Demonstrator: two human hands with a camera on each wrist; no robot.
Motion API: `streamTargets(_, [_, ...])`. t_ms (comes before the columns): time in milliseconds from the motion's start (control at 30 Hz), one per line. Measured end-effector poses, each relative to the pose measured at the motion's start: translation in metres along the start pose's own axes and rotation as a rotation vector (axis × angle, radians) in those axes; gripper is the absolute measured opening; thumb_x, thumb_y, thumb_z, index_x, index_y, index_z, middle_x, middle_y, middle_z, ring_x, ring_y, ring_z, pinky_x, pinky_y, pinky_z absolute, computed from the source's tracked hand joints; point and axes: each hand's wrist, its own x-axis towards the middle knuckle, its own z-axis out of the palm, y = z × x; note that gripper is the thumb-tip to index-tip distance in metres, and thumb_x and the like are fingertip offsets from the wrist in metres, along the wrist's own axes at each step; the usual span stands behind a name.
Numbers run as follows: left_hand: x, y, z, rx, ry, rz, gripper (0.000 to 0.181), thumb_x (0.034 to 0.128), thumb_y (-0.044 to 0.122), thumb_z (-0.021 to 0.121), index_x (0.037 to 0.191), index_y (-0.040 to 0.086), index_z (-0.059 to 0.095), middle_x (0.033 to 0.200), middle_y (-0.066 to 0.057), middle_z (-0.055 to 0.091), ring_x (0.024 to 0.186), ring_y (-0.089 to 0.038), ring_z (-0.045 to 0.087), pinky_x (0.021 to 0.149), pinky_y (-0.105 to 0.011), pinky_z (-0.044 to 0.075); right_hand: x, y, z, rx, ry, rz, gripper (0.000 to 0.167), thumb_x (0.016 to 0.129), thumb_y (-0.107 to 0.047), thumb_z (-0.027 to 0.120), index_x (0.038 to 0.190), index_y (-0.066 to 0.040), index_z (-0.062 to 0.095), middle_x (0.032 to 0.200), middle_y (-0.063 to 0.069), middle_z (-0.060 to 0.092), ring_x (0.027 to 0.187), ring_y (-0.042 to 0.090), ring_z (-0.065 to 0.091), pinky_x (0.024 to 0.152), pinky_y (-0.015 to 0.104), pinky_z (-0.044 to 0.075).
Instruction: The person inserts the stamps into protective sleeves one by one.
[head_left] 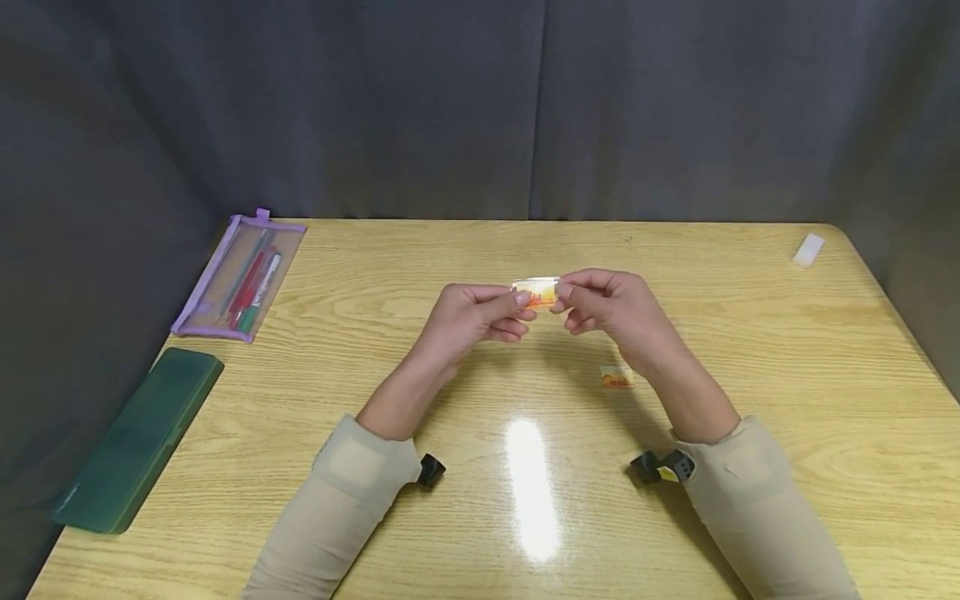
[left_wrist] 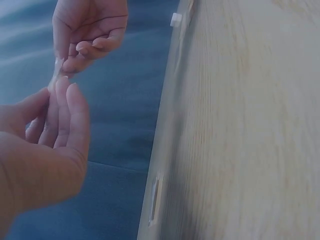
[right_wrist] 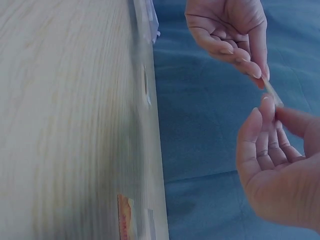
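Observation:
A small yellow and orange packet [head_left: 542, 289] is held up above the table between both hands. The left hand [head_left: 480, 317] pinches its left end between thumb and fingers, and the right hand [head_left: 615, 308] pinches its right end. Seen edge-on, the packet [left_wrist: 56, 70] is a thin pale strip in the left wrist view, and likewise the packet [right_wrist: 271, 91] in the right wrist view. A second small yellow and orange piece [head_left: 617, 377] lies on the table below the right hand; that piece [right_wrist: 125, 217] shows at the bottom of the right wrist view.
On the wooden table [head_left: 360, 258], a purple-edged mesh pouch [head_left: 213, 279] with pens lies at the back left. Nearer on the left is a dark green case [head_left: 142, 442]. A small white block [head_left: 808, 249] sits at the back right. Dark curtains [head_left: 450, 108] stand behind.

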Motion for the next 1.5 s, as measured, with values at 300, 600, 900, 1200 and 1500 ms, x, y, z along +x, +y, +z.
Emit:
streamTargets(300, [0.0004,-0.0015,0.0023,0.026,0.004,-0.017,0.025,0.0958,0.015,0.072,0.111,-0.004,0.075,0.084,-0.005,0.078,0.069,-0.012,0.074,0.073,-0.03,0.065,0.0008,0.0009,0.003,-0.039,-0.023,0.02,0.035,0.103,-0.027,0.061,0.126,0.0,0.065,0.098,-0.001,0.068,0.075,0.012,0.067,0.076,0.027,0.062])
streamTargets(600, [0.0025,0.0003,0.0022,0.058,0.025,-0.037,0.023,0.0926,0.017,0.076,0.106,-0.002,0.076,0.086,-0.009,0.078,0.071,-0.014,0.074,0.076,-0.033,0.065,0.0005,-0.0007,0.0018,-0.108,0.004,0.023,0.029,0.101,-0.022,0.065,0.118,0.0,0.069,0.098,-0.002,0.07,0.073,0.012,0.066,0.076,0.026,0.062])
streamTargets(900, [0.0005,0.0025,0.0027,0.137,0.06,-0.029,0.021,0.0919,0.016,0.076,0.1,-0.003,0.076,0.079,-0.008,0.076,0.065,-0.013,0.07,0.069,-0.029,0.064,-0.0011,-0.0016,0.0023,-0.151,0.014,0.048,0.027,0.1,-0.025,0.066,0.114,-0.002,0.072,0.088,-0.005,0.071,0.069,0.011,0.061,0.073,0.026,0.06])
streamTargets(1200, [-0.0035,0.0042,0.001,0.137,0.065,0.021,0.023,0.0963,0.017,0.07,0.106,-0.003,0.077,0.08,-0.009,0.077,0.067,-0.013,0.073,0.071,-0.031,0.065,-0.0017,-0.0034,0.0003,-0.116,0.024,0.062,0.031,0.1,-0.024,0.067,0.118,0.0,0.07,0.087,-0.008,0.072,0.069,0.009,0.062,0.072,0.023,0.059])
streamTargets(1500, [-0.0014,0.0042,0.0016,0.065,0.102,0.037,0.022,0.0947,0.011,0.072,0.113,0.0,0.076,0.085,-0.011,0.077,0.068,-0.011,0.072,0.068,-0.026,0.063,-0.0013,-0.0023,-0.0007,-0.082,0.04,0.041,0.031,0.099,-0.025,0.068,0.12,-0.002,0.071,0.091,-0.006,0.071,0.068,0.009,0.061,0.071,0.023,0.059])
